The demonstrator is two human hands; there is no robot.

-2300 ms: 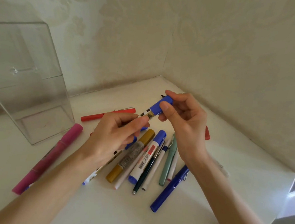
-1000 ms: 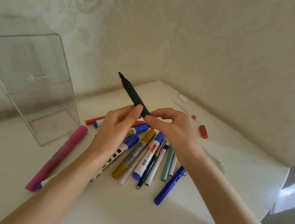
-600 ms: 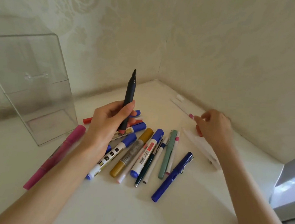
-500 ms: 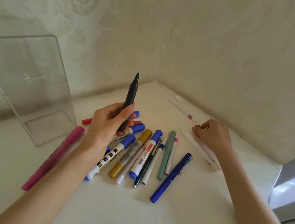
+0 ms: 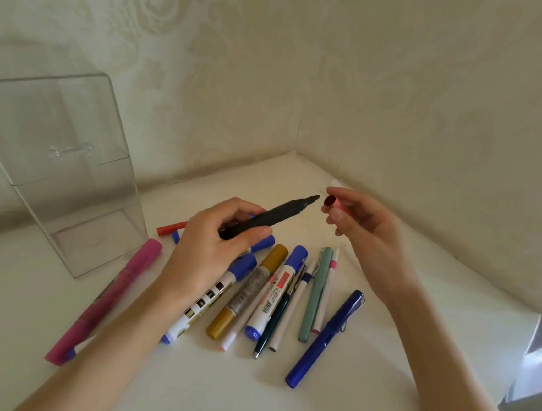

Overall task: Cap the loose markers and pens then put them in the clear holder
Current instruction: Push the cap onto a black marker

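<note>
White table point(image 5: 246, 396) nearest bears the loose pens point(image 5: 274, 300), none stowed yet. Beyond them, the left hand point(image 5: 206, 255) curls its fingers round an uncapped black marker point(image 5: 275, 217), tip just short of a red cap point(image 5: 330, 201) pinched by the right hand point(image 5: 368, 236). Far left, the clear holder point(image 5: 69, 168) shows nothing inside.

Soft daylight from the right, faint shadows, wide-angle bending at edges.

Black marker point(image 5: 272, 217); red cap point(image 5: 332, 202); pink highlighter point(image 5: 114, 293); gold marker point(image 5: 249, 290); damask-patterned cream wall point(image 5: 404, 86)
</note>
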